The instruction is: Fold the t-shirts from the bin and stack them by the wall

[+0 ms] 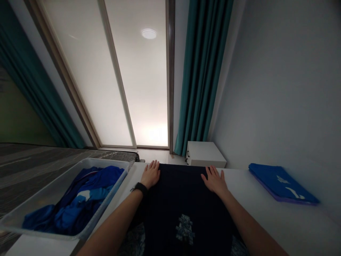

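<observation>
A dark navy shirt [183,192] with a pale patterned print lies spread flat on the white table, its far end near the table's far edge. My left hand [151,174], with a black watch [139,188] on the wrist, rests flat at the shirt's far left corner, fingers stretched out. At the far right corner, my right hand [214,180] lies with its fingers spread, partly over the cloth. Neither hand grips anything that I can see. The shirt's near end runs out of view at the bottom.
A translucent plastic bin [117,193] of crumpled blue clothes [87,199] stands at the left. Folded blue garments [282,183] lie on the white table [247,199] at the right. Beyond are a white cabinet [205,152], teal curtains [205,71] and a frosted sliding door [144,89].
</observation>
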Action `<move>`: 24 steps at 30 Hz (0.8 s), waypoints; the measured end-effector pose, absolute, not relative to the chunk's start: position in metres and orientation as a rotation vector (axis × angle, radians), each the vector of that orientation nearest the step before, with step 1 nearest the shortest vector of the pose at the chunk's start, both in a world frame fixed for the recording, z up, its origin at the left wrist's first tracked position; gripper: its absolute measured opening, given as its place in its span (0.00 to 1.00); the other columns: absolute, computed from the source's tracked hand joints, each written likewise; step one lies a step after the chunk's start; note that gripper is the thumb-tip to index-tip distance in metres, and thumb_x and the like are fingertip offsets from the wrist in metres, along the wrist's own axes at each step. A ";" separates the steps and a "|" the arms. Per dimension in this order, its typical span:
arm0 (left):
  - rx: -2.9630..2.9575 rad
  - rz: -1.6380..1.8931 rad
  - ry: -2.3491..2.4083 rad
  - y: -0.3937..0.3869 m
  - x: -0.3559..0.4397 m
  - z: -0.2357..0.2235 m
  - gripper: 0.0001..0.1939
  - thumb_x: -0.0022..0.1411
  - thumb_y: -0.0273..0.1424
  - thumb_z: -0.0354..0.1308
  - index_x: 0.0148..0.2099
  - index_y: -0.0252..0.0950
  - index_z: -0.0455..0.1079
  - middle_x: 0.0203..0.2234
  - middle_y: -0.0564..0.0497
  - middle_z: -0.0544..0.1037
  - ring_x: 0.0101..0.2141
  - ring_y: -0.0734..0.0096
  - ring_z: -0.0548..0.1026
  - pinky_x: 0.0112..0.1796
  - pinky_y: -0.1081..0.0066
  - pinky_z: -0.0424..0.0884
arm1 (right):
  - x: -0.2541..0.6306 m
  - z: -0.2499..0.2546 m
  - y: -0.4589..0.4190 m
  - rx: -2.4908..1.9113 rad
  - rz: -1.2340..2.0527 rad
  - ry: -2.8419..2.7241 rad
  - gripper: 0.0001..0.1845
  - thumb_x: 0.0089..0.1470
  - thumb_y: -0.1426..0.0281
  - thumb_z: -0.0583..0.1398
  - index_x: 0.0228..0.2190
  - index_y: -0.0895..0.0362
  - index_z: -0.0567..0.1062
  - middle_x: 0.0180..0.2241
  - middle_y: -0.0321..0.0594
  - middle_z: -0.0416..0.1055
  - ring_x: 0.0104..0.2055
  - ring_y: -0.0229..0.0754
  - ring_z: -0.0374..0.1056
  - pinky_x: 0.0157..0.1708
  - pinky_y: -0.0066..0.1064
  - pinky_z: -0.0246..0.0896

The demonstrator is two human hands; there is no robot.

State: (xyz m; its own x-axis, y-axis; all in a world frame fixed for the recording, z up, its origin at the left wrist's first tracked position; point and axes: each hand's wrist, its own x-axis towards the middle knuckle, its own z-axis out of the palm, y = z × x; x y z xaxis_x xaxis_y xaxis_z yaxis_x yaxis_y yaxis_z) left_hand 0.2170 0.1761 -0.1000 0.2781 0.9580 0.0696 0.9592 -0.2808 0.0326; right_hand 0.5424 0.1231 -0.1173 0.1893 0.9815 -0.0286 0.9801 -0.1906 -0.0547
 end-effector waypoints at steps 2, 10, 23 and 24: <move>-2.565 -0.147 -1.751 0.169 0.226 -0.098 0.28 0.70 0.34 0.39 0.70 0.36 0.49 0.69 0.51 0.50 0.68 0.68 0.46 0.65 0.62 0.44 | 0.531 -0.113 0.121 -2.332 0.064 -2.050 0.36 0.64 0.57 0.41 0.67 0.64 0.48 0.70 0.47 0.39 0.71 0.45 0.29 0.66 0.50 0.16; -2.506 -0.155 -1.836 0.165 0.238 -0.117 0.29 0.72 0.41 0.36 0.69 0.37 0.51 0.68 0.48 0.53 0.67 0.61 0.50 0.63 0.54 0.48 | 0.517 -0.118 0.118 -2.250 0.149 -2.156 0.36 0.64 0.53 0.39 0.67 0.57 0.49 0.70 0.39 0.40 0.71 0.41 0.34 0.66 0.45 0.27; -2.439 -0.102 -1.944 0.171 0.216 -0.119 0.30 0.71 0.40 0.37 0.70 0.34 0.49 0.68 0.45 0.50 0.67 0.58 0.48 0.63 0.51 0.46 | 0.531 -0.126 0.111 -2.464 0.127 -1.927 0.37 0.64 0.54 0.39 0.67 0.61 0.48 0.70 0.46 0.38 0.71 0.49 0.33 0.64 0.57 0.26; -2.435 -0.098 -1.947 0.170 0.216 -0.118 0.30 0.71 0.40 0.37 0.70 0.34 0.49 0.68 0.45 0.50 0.67 0.58 0.48 0.63 0.50 0.46 | 0.528 -0.125 0.111 -2.470 0.127 -1.917 0.37 0.64 0.54 0.39 0.67 0.63 0.49 0.69 0.49 0.39 0.71 0.51 0.34 0.64 0.58 0.25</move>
